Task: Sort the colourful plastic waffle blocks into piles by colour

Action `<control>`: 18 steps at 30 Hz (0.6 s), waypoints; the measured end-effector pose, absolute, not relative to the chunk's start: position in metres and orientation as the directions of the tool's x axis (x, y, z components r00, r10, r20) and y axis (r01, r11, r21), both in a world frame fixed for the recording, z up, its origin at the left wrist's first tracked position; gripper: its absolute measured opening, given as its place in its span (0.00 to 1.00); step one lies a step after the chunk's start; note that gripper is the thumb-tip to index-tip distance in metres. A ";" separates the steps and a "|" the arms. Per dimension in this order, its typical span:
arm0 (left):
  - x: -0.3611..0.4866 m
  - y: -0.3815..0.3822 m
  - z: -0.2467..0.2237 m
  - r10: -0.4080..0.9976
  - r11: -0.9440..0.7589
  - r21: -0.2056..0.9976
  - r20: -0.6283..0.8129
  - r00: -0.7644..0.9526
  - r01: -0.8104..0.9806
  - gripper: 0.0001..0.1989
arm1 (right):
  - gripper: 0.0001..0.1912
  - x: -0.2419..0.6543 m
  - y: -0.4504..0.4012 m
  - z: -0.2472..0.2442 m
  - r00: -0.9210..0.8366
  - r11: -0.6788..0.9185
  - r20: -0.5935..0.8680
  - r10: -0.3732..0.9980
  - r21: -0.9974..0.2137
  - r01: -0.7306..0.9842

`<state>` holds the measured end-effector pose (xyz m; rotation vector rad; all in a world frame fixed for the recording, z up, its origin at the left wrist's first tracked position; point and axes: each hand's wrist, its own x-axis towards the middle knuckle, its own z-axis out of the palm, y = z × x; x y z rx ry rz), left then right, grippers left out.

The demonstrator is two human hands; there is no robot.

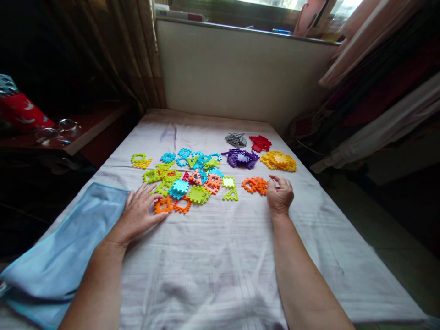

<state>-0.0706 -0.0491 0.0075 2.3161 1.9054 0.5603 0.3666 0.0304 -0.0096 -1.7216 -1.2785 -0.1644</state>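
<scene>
My left hand [139, 213] lies over the left edge of a mixed heap of plastic interlocking pieces, fingers spread. Its thumb and index finger are on either side of an orange window piece [162, 206], touching its edge. An orange piece with a round opening [182, 205] is beside that one. Blue hexagon-like pieces [179, 188] and green pieces [199, 195] overlap in the heap. My right hand [281, 196] is curled closed at the right end of a small orange pile [252, 185], its fingertips against an orange piece there.
Sorted by colour at the back right are grey [235, 140], red [260, 143], purple [239, 158] and yellow [279, 161] piles. A blue cloth [75, 243] covers the left side of the sheet-covered surface [199, 275]. Glasses [57, 132] rest on a side table [84, 130].
</scene>
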 end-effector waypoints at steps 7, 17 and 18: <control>-0.056 -0.046 0.012 0.918 -0.327 0.396 0.349 0.189 0.858 0.25 | 0.14 0.304 0.011 0.014 0.133 0.333 0.599 0.789 -0.601 0.727; 0.015 -0.049 0.002 0.838 -0.468 0.329 0.459 0.294 0.820 0.23 | 0.12 0.225 -0.021 0.012 -0.260 0.405 0.323 0.910 -0.825 0.394; 0.017 -0.050 0.002 0.829 -0.482 0.323 0.468 0.305 0.815 0.23 | 0.13 0.222 -0.023 0.011 -0.275 0.395 0.305 0.912 -0.838 0.377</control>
